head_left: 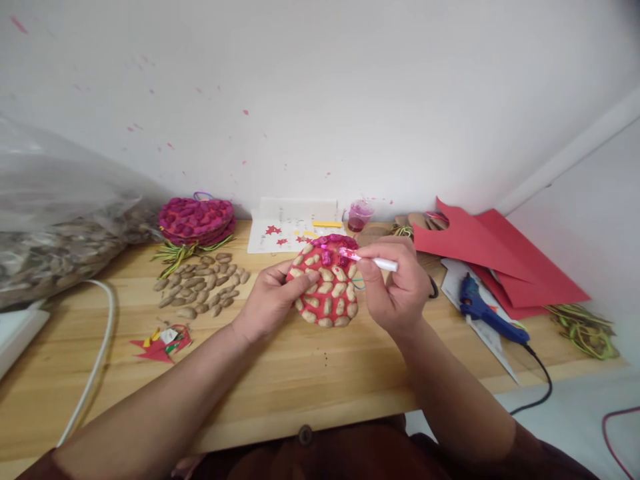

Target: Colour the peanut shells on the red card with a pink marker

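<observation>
A red round disc (pixel 327 287) covered with peanut shells is held tilted above the wooden table (pixel 300 373). Its top rows are painted pink. My left hand (pixel 273 300) grips the disc at its left edge, thumb on the front. My right hand (pixel 395 283) pinches a white-handled brush (pixel 370 260) whose pink tip touches the shells near the disc's top.
Loose peanut shells (pixel 203 287) lie left of the disc. A stack of painted discs (pixel 196 220) and a small pink paint cup (pixel 359 215) stand at the wall. A blue glue gun (pixel 487 313), red paper sheets (pixel 495 260) and a plastic bag of shells (pixel 60 227) flank the work.
</observation>
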Motion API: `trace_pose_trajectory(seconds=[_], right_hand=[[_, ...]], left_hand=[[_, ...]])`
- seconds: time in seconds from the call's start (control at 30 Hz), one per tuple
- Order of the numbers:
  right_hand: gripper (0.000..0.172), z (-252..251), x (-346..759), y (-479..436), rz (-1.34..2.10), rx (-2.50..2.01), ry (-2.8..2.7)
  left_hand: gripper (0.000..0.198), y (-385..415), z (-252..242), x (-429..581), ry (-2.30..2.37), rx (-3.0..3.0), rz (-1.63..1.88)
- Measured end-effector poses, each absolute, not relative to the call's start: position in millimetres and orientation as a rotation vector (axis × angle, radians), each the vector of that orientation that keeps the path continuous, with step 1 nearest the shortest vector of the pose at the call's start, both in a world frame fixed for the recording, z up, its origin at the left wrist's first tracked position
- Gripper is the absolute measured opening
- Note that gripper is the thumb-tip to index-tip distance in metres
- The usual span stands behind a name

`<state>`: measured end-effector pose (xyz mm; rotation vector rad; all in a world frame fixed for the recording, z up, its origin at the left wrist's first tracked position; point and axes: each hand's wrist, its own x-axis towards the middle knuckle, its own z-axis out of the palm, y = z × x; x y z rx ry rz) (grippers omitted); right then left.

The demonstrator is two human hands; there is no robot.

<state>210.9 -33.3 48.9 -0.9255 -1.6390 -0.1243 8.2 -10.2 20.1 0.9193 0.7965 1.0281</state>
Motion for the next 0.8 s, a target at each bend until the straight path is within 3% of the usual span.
trace_pose_trajectory(seconds=[0.3, 0.8], right_hand=[[0.011, 48.1, 211.0, -31.5, -0.125, -0.927, -1.589], [0.019, 49.9, 211.5, -35.4, -0.179, -0.909, -1.573]], left_hand=[[0.032, -10.3, 19.2, 8.5, 0.776, 0.862, 1.021], [0.033, -5.0, 16.3, 8.2, 0.731, 0.903, 0.979]])
